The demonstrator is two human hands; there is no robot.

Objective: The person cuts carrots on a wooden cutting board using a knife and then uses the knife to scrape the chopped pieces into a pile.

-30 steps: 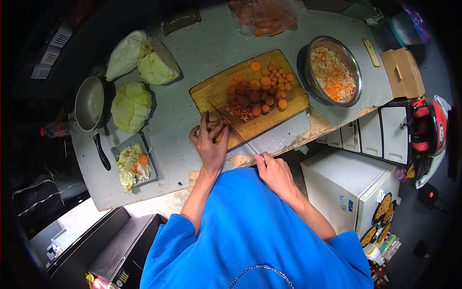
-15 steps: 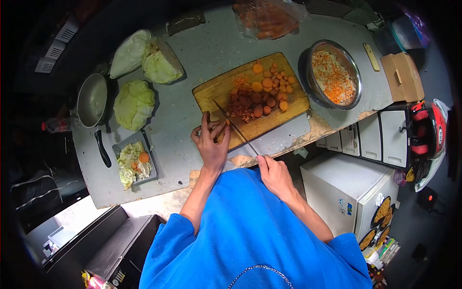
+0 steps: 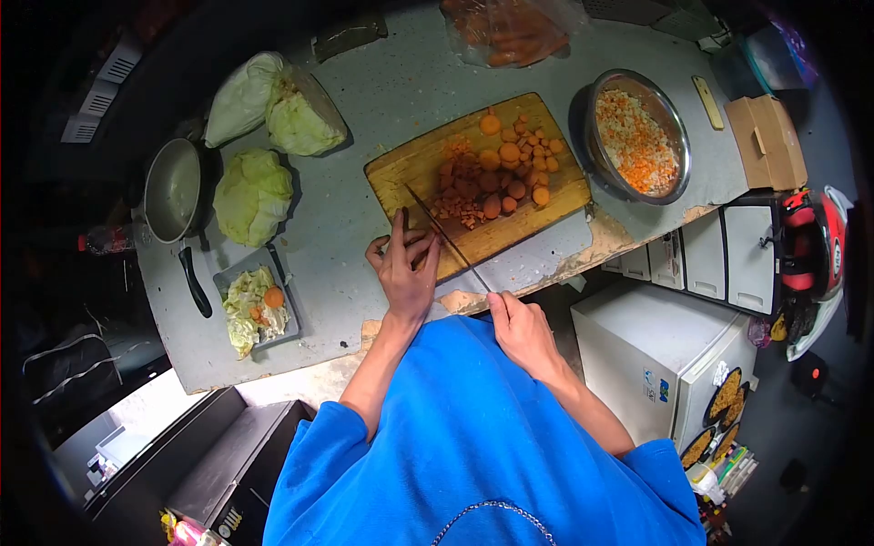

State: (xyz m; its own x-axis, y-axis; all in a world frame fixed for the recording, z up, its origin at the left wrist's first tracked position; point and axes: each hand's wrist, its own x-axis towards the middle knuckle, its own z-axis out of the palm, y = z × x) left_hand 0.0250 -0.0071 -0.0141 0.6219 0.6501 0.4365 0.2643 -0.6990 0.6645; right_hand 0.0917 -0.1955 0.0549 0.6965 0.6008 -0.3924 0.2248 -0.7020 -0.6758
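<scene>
A long knife (image 3: 443, 235) lies slantwise across the wooden cutting board (image 3: 391, 170), its blade tip pointing up and left. My right hand (image 3: 525, 335) is closed round the handle at the board's near edge. Just left of the blade, my left hand (image 3: 407, 276) has its fingers bent and pinched together over the board. They seem to hold a piece of carrot, mostly hidden by the fingers. Right of the knife lie round carrot slices (image 3: 510, 153) and a heap of finely diced carrot (image 3: 466, 211).
A metal bowl (image 3: 685, 141) of chopped vegetables stands right of the board. Cabbages (image 3: 253, 197), a frying pan (image 3: 173, 189) and a tray (image 3: 289, 329) of cabbage scraps are at left. Behind the board lies a plastic bag of carrots (image 3: 510, 36). The table's front edge (image 3: 596, 232) is chipped.
The view has shifted slightly. The orange bit at my left fingertips is now hidden, and those fingers sit a little closer together. The knife stays in nearly the same place.
</scene>
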